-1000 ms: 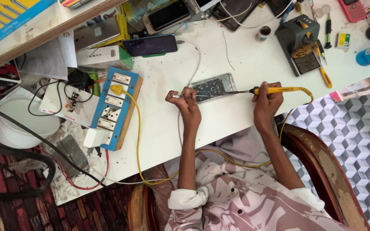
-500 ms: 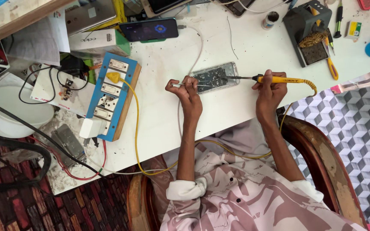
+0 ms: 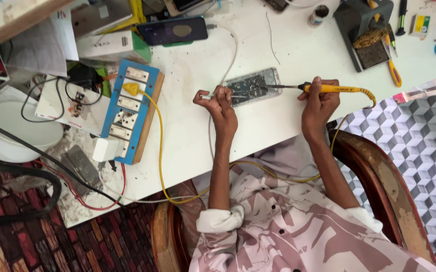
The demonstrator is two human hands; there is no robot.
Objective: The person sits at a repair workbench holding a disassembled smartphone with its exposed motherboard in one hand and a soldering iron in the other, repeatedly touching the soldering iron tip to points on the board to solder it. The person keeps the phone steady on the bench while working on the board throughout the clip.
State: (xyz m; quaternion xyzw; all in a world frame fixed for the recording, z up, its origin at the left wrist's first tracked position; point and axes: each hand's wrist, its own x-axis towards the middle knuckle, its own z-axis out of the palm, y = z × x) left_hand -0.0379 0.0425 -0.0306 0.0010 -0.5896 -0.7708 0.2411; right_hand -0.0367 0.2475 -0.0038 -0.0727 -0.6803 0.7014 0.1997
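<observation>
I see my right hand point(image 3: 320, 103) wrapped closed around the yellow-handled soldering iron point(image 3: 329, 88), its thin metal tip reaching toward nine o'clock onto the opened phone with its bare grey circuit board point(image 3: 252, 85), which lies flat on the white bench point(image 3: 278, 121) between my two hands. My left hand point(image 3: 220, 105) is curled shut at the board's nine o'clock edge, pinching a thin metal tool point(image 3: 217, 95); I cannot tell whether it is tweezers or solder wire.

My worry is the hot tip. Nothing clamps the board, so I judge that a nudge from either hand could slide it and drag the tip across neighbouring parts. My left fingers sit close to the tip, so a slip could burn them.

The iron's yellow cord point(image 3: 160, 151) loops down past my lap and runs up to the blue and wood switch board point(image 3: 127, 111) at nine o'clock; a snag on the wooden chair arm point(image 3: 379, 176) could jerk the iron. The white cable point(image 3: 230, 55) toward the dark phone point(image 3: 172, 30) at eleven o'clock passes just beside the work and could catch the tip.
</observation>
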